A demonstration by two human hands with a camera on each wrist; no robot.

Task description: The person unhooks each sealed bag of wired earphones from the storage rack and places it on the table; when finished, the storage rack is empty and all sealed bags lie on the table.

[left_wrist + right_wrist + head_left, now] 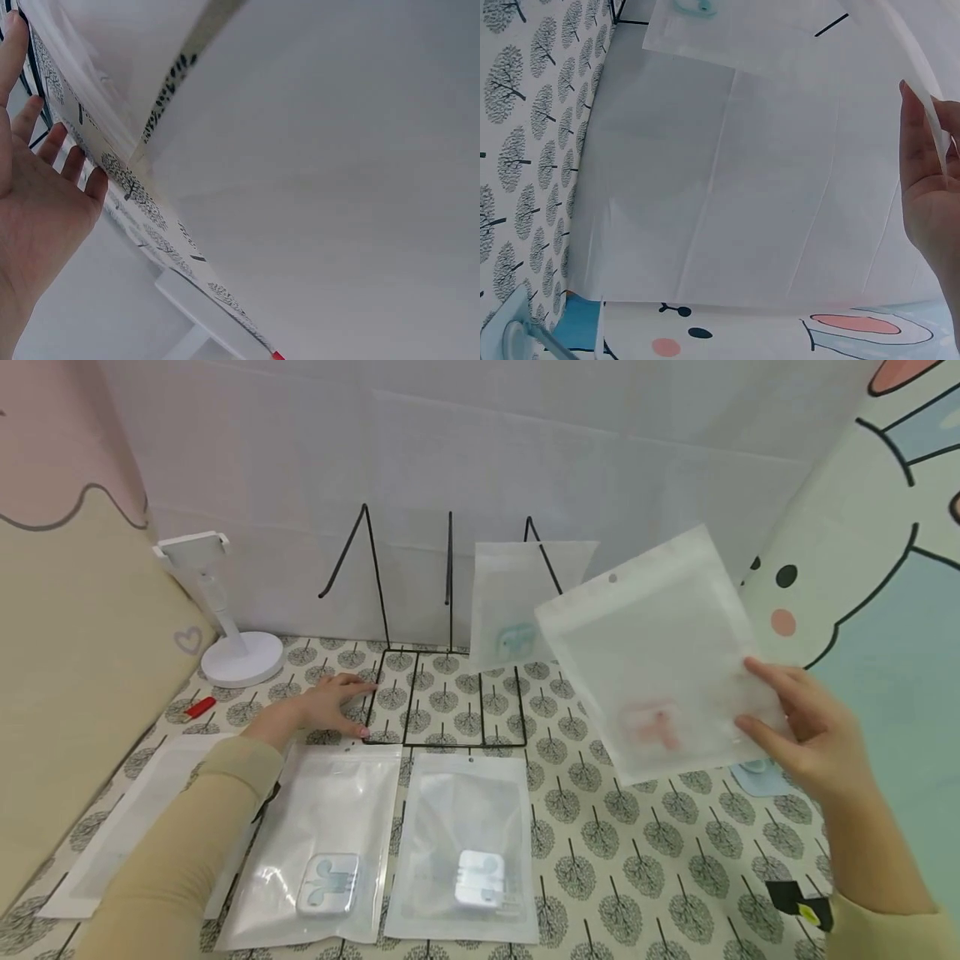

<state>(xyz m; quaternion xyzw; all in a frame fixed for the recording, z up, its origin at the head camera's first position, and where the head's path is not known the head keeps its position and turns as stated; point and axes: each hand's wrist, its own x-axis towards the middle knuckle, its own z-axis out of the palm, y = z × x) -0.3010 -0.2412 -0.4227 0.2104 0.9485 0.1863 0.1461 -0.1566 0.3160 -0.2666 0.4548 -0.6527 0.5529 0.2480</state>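
My right hand [813,731] pinches the side edge of a frosted zip bag [667,635] between thumb and fingers, raised and tilted. A blurry red-pink item shows through its lower part, and a round hole sits near its top edge. On the left, my left hand [322,706] has its fingers spread, with the fingertips at the side of the black wire rack [405,697]. One frosted bag [498,585] with a teal item hangs from the rack's right hook, partly overlapped by the held bag. The other two hooks carry no bag.
Two bags with white-cased earphones, a clear bag [337,802] and a frosted bag [468,810], lie in front of the rack. Another white bag [142,810] lies under my left sleeve. A white phone stand [240,656] and a red object [199,708] are at the back left.
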